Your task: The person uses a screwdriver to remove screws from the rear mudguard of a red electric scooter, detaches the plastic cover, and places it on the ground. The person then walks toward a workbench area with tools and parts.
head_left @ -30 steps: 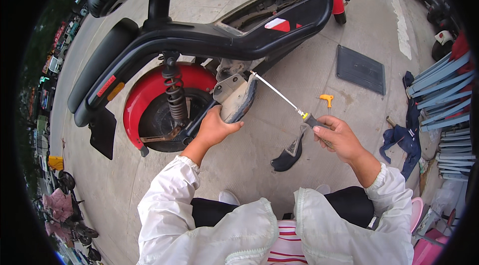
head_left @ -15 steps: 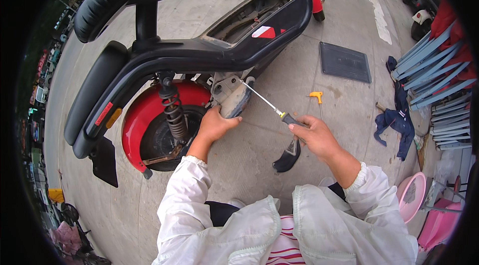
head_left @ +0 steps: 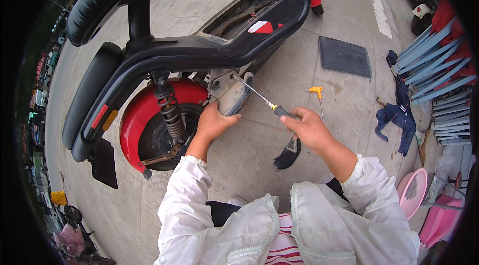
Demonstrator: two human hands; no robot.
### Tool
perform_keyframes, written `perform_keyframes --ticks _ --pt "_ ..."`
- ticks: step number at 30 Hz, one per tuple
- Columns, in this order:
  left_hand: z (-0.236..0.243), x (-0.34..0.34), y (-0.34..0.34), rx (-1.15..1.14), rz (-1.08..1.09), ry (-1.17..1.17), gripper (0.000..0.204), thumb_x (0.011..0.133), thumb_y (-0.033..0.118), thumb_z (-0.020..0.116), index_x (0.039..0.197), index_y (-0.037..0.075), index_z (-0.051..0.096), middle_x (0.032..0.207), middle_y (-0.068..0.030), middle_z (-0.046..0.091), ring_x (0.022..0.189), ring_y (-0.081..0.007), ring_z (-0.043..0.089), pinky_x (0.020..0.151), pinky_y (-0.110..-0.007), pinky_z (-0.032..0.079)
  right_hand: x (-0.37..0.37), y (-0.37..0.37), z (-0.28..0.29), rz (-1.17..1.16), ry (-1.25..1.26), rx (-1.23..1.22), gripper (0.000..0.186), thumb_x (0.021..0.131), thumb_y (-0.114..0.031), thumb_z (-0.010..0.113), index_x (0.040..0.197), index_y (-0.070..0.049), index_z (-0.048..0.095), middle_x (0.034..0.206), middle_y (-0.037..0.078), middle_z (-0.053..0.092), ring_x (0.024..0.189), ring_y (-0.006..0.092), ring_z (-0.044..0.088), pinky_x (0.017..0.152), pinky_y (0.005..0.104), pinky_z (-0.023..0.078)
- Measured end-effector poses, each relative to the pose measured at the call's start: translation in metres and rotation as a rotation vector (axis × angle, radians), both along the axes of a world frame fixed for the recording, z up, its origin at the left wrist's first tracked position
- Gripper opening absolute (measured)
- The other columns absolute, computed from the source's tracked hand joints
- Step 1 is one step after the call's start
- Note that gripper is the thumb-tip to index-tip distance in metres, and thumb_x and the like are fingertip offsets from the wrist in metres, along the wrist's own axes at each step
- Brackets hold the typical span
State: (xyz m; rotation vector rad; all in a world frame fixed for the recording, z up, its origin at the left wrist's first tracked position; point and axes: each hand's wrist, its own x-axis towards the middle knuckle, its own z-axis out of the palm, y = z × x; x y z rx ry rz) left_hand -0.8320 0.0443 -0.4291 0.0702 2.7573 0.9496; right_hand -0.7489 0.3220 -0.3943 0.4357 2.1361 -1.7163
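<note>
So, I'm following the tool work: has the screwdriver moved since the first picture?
Yes: judged against the red rear fender, the screwdriver has shifted left, its tip now closer.

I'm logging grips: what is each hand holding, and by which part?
The right hand holds a screwdriver by its dark handle; the left hand holds the dusty panel by its near end.

This is an outdoor roadside spot: daylit concrete (head_left: 119,210), crossed by a worn white strip (head_left: 377,8), spreads around the scooter (head_left: 199,55). Parked vehicles (head_left: 39,98) line the far left edge, and motorbikes (head_left: 422,13) stand at upper right, above stacked blue-grey slats (head_left: 441,93) and a pink basin (head_left: 413,192).
</note>
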Motion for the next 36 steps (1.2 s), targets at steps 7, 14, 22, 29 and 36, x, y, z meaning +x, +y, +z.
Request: perform_keyframes --ticks 7,14,22,29,36 --pt "-0.002 0.0 0.001 0.025 0.013 -0.051 0.073 0.062 0.043 0.082 0.109 -0.01 0.065 0.103 -0.0277 0.068 0.097 -0.0379 0.068 0.087 -0.04 0.051 -0.002 0.0 0.012 0.037 -0.04 0.023 0.042 0.094 -0.029 0.067 0.112 0.008 0.062 0.082 0.008 0.061 0.071 0.012 0.056 0.061 0.0262 0.048" --pt "-0.002 0.004 0.004 -0.027 -0.017 0.004 0.075 0.062 0.045 0.083 0.109 -0.009 0.063 0.109 -0.0277 0.066 0.101 -0.0377 0.066 0.089 -0.04 0.051 -0.002 -0.003 0.013 0.032 -0.054 0.016 0.038 0.094 -0.029 0.067 0.108 0.006 0.063 0.081 0.007 0.061 0.069 0.0109 0.056 0.061 0.0257 0.048" --pt "-0.012 0.014 0.008 -0.061 0.026 0.097 0.078 0.061 0.044 0.083 0.113 -0.01 0.061 0.111 -0.0283 0.063 0.104 -0.0394 0.063 0.091 -0.041 0.05 0.002 -0.013 -0.001 -0.016 0.011 -0.053 0.032 0.092 -0.027 0.068 0.099 0.004 0.064 0.076 0.004 0.061 0.066 0.0096 0.053 0.058 0.0278 0.044" --pt "-0.009 0.014 0.009 -0.03 0.025 0.088 0.077 0.061 0.045 0.084 0.111 -0.009 0.061 0.111 -0.0293 0.063 0.104 -0.0404 0.063 0.091 -0.041 0.051 0.002 -0.013 -0.007 -0.001 0.017 -0.044 0.029 0.093 -0.025 0.067 0.103 0.003 0.062 0.08 0.005 0.061 0.068 0.0095 0.053 0.06 0.0266 0.046" --pt "-0.003 0.008 0.004 -0.027 -0.001 0.058 0.073 0.062 0.044 0.084 0.108 -0.008 0.063 0.109 -0.0297 0.064 0.102 -0.0407 0.064 0.09 -0.042 0.051 -0.003 -0.014 -0.006 -0.012 0.025 -0.03 0.033 0.093 -0.023 0.067 0.108 0.006 0.061 0.08 0.006 0.062 0.066 0.0097 0.054 0.058 0.0262 0.046"
